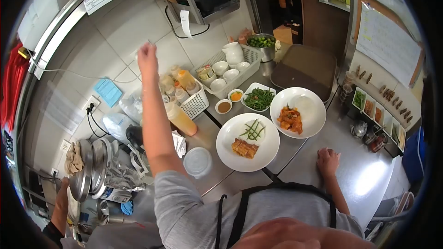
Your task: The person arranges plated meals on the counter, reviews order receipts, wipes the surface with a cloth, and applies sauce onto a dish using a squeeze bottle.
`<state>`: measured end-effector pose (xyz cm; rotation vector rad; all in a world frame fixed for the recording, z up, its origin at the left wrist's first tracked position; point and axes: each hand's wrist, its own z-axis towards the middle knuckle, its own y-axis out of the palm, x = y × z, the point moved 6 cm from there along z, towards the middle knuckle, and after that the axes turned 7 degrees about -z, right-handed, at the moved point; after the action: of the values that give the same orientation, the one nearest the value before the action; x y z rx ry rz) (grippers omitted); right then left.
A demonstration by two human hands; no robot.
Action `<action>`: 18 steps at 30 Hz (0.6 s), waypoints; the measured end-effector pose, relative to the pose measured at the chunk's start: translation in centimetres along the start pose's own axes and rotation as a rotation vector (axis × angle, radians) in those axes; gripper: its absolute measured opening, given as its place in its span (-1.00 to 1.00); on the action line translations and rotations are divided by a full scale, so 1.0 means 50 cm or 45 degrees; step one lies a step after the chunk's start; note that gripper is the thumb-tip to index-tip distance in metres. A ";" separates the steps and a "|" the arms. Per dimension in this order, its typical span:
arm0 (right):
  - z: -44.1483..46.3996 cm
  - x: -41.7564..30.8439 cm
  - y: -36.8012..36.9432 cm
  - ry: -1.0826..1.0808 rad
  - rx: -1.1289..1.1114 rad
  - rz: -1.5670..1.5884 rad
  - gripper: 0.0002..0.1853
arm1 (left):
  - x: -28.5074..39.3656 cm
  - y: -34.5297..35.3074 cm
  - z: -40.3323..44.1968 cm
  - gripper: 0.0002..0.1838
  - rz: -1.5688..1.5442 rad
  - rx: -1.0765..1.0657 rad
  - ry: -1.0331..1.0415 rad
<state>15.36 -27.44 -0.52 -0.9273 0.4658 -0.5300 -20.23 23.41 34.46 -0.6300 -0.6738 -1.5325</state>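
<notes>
My left hand (147, 55) is raised high beside the tiled wall, fingers curled closed; whatever is in them, if anything, I cannot make out. My right hand (328, 160) rests on the steel counter with its fingers curled in, and nothing shows in it. Between my arms is a white plate (225, 155) with browned sliced meat (244, 148) and green beans (254, 130). A white bowl (317, 110) beside it holds rice and an orange stew (290, 120). Behind them are a square bowl of green beans (258, 98) and two small sauce cups (224, 106).
Sauce bottles fill a white basket (197, 104); a yellow squeeze bottle (180, 118) stands before it. White cups sit in a grey basket (253, 70). A dark tray (304, 67) lies behind. Left, another person's hand (62, 196) is near stacked metal lids (83, 170). Garnish containers (378, 115) line the right.
</notes>
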 end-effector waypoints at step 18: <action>-0.033 0.075 -0.008 0.046 -0.028 0.031 -0.90 | 0.201 0.142 0.332 -0.80 -0.450 -0.138 -0.053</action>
<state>17.24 -30.95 -1.61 -0.9333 0.5163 -0.5209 -13.84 28.55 53.41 -0.6501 -0.7668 -1.8973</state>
